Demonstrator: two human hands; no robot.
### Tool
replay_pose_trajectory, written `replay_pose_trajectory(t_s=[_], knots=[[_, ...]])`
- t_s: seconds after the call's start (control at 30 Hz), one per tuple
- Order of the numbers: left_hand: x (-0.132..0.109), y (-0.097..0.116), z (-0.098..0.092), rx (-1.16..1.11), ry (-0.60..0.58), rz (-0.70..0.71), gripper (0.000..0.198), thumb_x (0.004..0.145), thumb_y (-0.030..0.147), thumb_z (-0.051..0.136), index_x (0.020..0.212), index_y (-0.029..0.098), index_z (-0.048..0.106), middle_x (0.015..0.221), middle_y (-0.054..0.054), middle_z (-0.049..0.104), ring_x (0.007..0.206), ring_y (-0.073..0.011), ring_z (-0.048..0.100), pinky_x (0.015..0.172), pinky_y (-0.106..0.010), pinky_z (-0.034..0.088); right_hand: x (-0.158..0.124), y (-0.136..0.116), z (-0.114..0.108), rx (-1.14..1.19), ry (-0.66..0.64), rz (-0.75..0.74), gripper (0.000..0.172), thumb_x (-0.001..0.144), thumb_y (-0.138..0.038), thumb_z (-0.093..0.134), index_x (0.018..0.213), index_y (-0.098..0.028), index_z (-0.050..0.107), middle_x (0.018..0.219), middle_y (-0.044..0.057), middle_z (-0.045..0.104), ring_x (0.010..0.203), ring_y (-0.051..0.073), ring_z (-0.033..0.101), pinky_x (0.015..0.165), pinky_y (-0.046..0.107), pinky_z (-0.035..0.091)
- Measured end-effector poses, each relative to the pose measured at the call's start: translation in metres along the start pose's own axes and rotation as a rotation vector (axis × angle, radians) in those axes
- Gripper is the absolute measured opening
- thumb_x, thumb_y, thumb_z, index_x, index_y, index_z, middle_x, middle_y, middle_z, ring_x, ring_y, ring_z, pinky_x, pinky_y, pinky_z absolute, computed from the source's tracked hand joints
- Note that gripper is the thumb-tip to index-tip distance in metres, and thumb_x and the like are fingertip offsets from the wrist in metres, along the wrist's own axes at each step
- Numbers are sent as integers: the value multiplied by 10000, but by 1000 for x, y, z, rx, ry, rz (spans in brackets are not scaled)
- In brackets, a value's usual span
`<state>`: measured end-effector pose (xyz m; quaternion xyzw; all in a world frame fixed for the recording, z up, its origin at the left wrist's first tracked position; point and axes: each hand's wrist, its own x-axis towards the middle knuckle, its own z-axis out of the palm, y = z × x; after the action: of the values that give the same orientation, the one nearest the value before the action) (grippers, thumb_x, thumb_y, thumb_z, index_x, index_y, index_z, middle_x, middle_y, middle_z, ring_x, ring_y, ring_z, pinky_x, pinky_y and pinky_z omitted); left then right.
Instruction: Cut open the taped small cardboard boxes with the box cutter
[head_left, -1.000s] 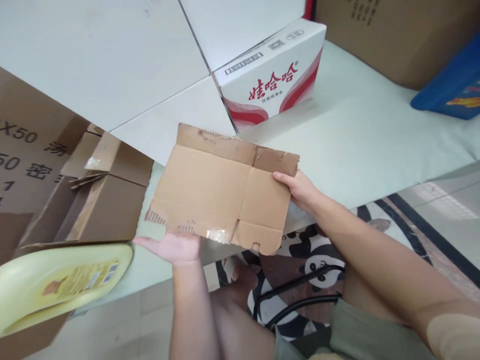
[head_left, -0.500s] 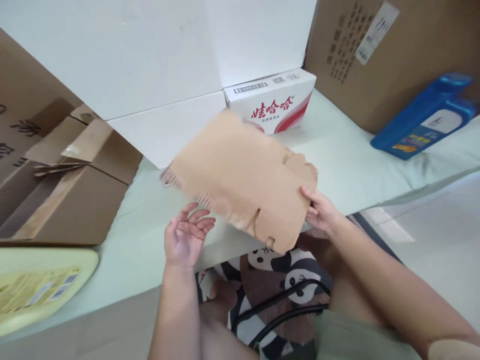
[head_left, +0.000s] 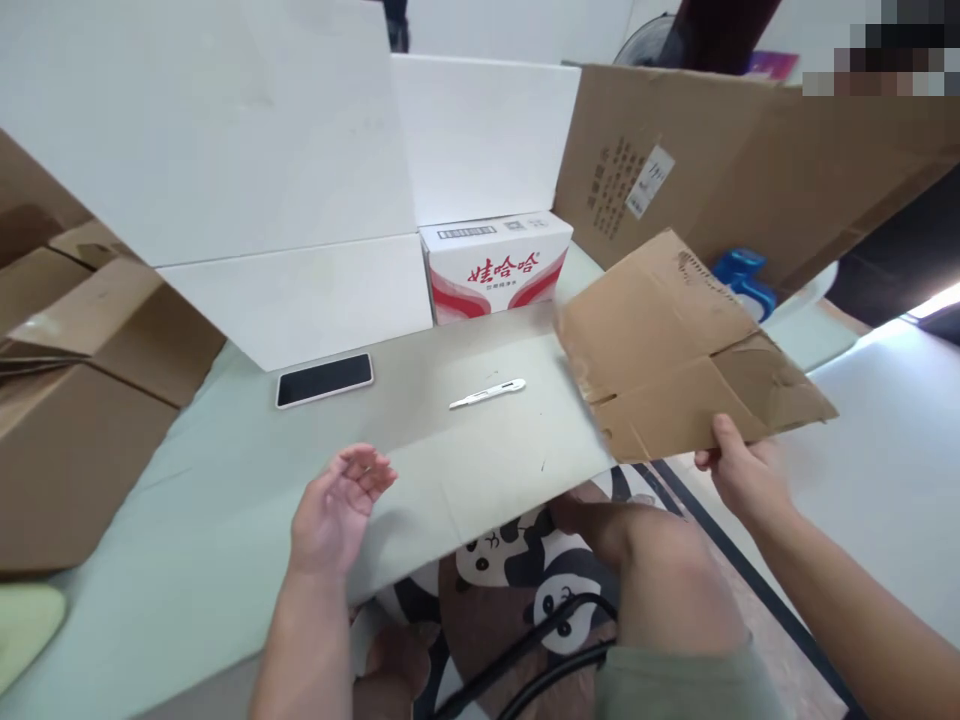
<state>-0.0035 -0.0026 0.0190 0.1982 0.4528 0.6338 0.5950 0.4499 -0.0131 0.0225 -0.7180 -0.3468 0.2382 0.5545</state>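
My right hand (head_left: 742, 475) grips the near edge of a flattened brown cardboard piece (head_left: 675, 350), held in the air off to the right of the table. My left hand (head_left: 337, 505) hovers open, palm up with fingers loosely curled, over the table's near edge and holds nothing. On the pale table (head_left: 225, 480) lie a white utility knife (head_left: 487, 392) and a black phone (head_left: 324, 380), both beyond my left hand.
A white carton with red print (head_left: 495, 265) stands at the back against white boards (head_left: 285, 200). Brown boxes (head_left: 67, 400) fill the left side; a large brown box (head_left: 712, 160) and a blue container (head_left: 742, 280) sit at the right. My knees are below over a panda mat (head_left: 517, 560).
My right hand swung the cardboard from in front of me over to the right. My left hand let go of it and stays open. The view rose, showing the phone and knife.
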Motion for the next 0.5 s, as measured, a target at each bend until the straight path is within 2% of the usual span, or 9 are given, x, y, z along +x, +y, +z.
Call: replay_pose_trajectory(t_s=[0.1,0.2,0.27,0.33,0.37,0.43,0.5], knots=[[0,-3,-1,67,-8,25,306,448,298,867,693,182,726,736,-44,690,688,-170,658,672,-281,590,11,-15,-12,-315,85,-56,396,856,-541,575,590,-247,572,502,58,616,540,251,634,561,388,509],[-2,-7,1,113,-30,47,256,455,234,855,629,174,677,728,-38,668,681,-160,645,666,-267,573,36,-40,-7,-582,52,-176,384,917,-408,485,593,-230,592,587,106,675,713,294,712,696,407,536],[-3,-9,2,137,-38,49,256,475,256,859,624,165,671,729,-46,659,684,-160,640,667,-265,566,58,-61,9,-786,15,-356,403,955,-332,412,614,-213,591,666,152,695,790,316,725,745,423,534],[-4,-11,3,162,-44,46,265,492,282,866,640,159,683,739,-54,657,695,-161,636,677,-267,563,85,-82,32,-826,13,-481,245,944,-287,457,826,-177,642,1013,214,724,1056,357,689,887,453,509],[-4,-11,3,172,-44,45,271,496,292,870,648,157,690,745,-58,657,704,-164,635,683,-270,563,101,-92,44,-838,7,-521,205,940,-275,476,911,-162,645,1164,239,683,1153,378,648,944,478,485],[-4,-13,2,192,-42,38,286,505,317,878,662,155,702,762,-64,660,726,-172,636,700,-280,563,136,-110,71,-843,-28,-567,206,951,-267,472,988,-151,637,1270,256,620,1229,400,596,1014,535,436],[-2,-14,0,213,-40,28,297,521,343,881,677,157,710,776,-68,663,741,-180,635,713,-287,559,172,-124,97,-801,-85,-574,202,952,-244,480,1030,-131,628,1274,272,594,1282,418,551,1051,583,387]])
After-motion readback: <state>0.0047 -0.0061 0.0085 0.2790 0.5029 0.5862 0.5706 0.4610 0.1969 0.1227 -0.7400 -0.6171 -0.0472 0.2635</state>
